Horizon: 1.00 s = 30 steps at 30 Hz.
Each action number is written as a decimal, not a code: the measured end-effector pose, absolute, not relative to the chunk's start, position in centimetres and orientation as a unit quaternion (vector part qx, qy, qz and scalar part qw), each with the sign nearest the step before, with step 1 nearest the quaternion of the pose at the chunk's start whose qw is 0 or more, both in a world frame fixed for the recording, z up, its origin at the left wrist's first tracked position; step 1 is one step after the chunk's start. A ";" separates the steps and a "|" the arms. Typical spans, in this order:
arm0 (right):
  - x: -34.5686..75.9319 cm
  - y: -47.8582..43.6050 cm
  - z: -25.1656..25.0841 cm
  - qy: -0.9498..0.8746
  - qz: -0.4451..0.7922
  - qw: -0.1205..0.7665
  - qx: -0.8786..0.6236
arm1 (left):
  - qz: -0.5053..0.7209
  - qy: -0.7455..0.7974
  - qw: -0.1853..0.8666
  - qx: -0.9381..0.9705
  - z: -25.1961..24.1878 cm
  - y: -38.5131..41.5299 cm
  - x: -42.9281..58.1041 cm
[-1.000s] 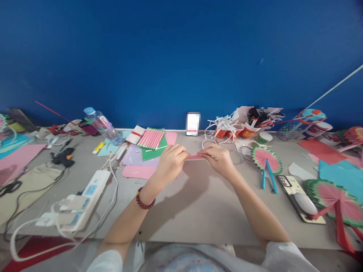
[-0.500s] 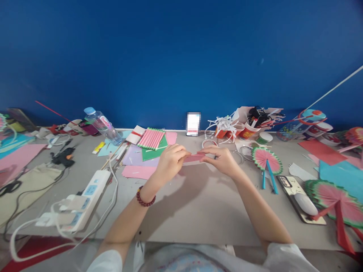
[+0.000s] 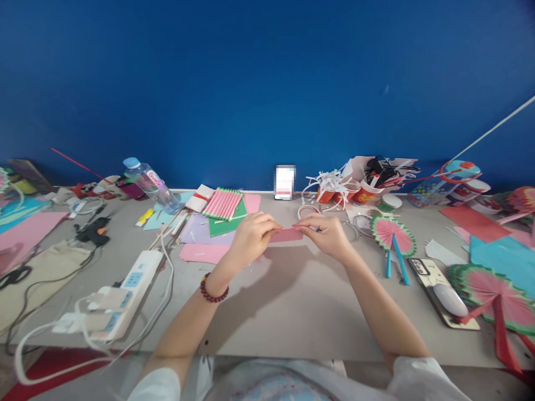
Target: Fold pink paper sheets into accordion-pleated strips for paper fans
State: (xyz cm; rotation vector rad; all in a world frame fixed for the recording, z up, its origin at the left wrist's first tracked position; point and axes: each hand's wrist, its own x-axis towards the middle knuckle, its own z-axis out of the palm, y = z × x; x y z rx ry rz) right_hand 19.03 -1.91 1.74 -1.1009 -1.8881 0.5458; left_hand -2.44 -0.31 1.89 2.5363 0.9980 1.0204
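Observation:
A strip of pink paper (image 3: pixel 287 236) spans the gap between my two hands, above the grey table. My left hand (image 3: pixel 254 234), with a dark red bead bracelet (image 3: pixel 214 289) at the wrist, pinches its left end. On the other side my right hand (image 3: pixel 324 233) pinches the upper right edge between thumb and fingers. The fingers partly hide the folded top edge. Just beyond my left hand lies a pleated pink paper (image 3: pixel 224 204) with green edges, on green paper (image 3: pixel 228 225). A pink paper sheet (image 3: pixel 204 254) lies left of my left wrist.
A power strip (image 3: pixel 136 289) with white cables stands at left, near a plastic bottle (image 3: pixel 152 181). Several red cups (image 3: pixel 368 193) hold scraps and tools at the back. Watermelon-coloured paper fans (image 3: pixel 393 234) and a phone with a mouse (image 3: pixel 450 301) lie at right.
My right hand's fingers have closed from a wider hold into a pinch at the paper's upper edge, slightly leftward. More of the paper's flat face shows. My left hand has barely moved.

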 end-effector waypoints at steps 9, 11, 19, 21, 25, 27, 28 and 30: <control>18.2 -2.3 1.8 -0.768 0.193 0.415 -0.447 | 0.378 0.344 0.228 0.829 1.2 -0.4 -1.2; 18.3 -2.3 1.8 -0.764 0.206 0.410 -0.453 | 0.399 0.342 0.243 0.815 1.0 -0.3 -1.1; 18.3 -2.6 1.7 -0.712 0.255 0.474 -0.451 | 0.468 0.307 0.311 0.768 1.2 -0.1 -1.0; 18.1 -2.9 1.9 -0.712 0.234 0.490 -0.444 | 0.468 0.299 0.330 0.763 1.3 -0.2 -0.8; 17.6 -3.6 2.7 -0.732 0.150 0.510 -0.426 | 0.485 0.286 0.296 0.772 1.4 -0.5 -0.7; 17.4 -3.9 2.9 -0.741 0.112 0.514 -0.416 | 0.499 0.277 0.262 0.778 1.4 -0.7 -0.7; 17.4 -4.1 3.0 -0.746 0.099 0.514 -0.412 | 0.504 0.270 0.249 0.782 1.4 -0.8 -0.7; 17.3 -4.3 3.0 -0.753 0.083 0.512 -0.404 | 0.512 0.253 0.238 0.786 1.4 -0.9 -0.7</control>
